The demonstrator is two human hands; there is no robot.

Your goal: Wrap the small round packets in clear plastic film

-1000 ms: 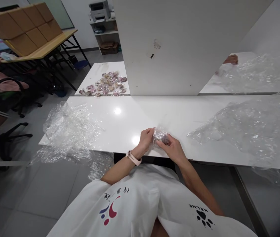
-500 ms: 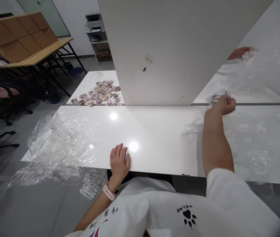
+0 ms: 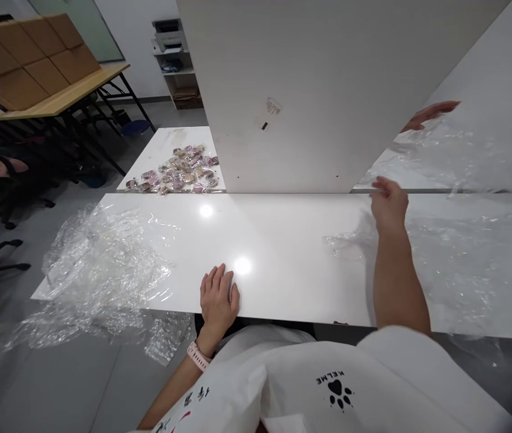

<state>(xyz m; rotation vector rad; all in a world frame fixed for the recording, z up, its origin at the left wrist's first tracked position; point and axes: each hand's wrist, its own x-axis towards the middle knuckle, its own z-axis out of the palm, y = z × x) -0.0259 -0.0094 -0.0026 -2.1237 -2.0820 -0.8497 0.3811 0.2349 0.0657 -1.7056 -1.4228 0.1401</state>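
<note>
Now the right hand [image 3: 391, 204] reaches out to the back edge of the counter [image 3: 274, 240], beside the foot of an upright white panel [image 3: 292, 78], fingers loosely bent and slightly apart, whether touching anything I cannot tell. The clear film [image 3: 463, 252] lies around that forearm: its main sheet spreads rightward across the counter and droops over the front edge, while a narrow end shows left of the arm, long axis running left to right, tip pointing left. Down near the front edge, the left hand [image 3: 218, 300] rests palm down, fingers lightly spread and aimed away from the body, thumb held off, a pink watch strap [image 3: 198, 356] at the wrist. Over on the left end, a crumpled heap of film [image 3: 106, 258] spills off the glossy white top. Beyond it sit small wrapped pieces [image 3: 183, 168], scattered at mixed angles. Another person's hand [image 3: 431, 114] stretches in past the panel, fingers extended to the right. Back in the room, cardboard boxes [image 3: 25, 60] stand stacked on a wooden table [image 3: 68, 99], a blue stool [image 3: 135, 127] just beside it, and a printer [image 3: 171, 42] tops a shelf unit [image 3: 183, 80].
</note>
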